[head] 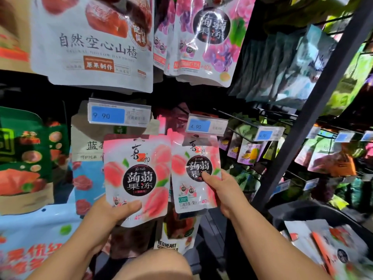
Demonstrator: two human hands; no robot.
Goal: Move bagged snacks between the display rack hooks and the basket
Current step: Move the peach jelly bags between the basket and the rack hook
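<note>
1. left hand (109, 215): fingers hidden behind the left peach bag (137, 178); only the thumb shows.
2. right hand (226, 193): fingers hidden behind the right peach bag (194, 178); only the thumb shows.
3. the right peach bag's top edge runs under a price tag (205, 125); cannot tell whether it hangs on a hook.
4. basket (314, 211): blurred, cut off by the right edge; its packets (327, 245) are unreadable.
5. hawthorn bag (94, 41): top cut off by the upper edge.

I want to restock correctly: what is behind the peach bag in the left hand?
Behind the peach bag, a beige-and-blue bag shows at the left and a dark red bag below. The rest directly behind is covered.
</note>
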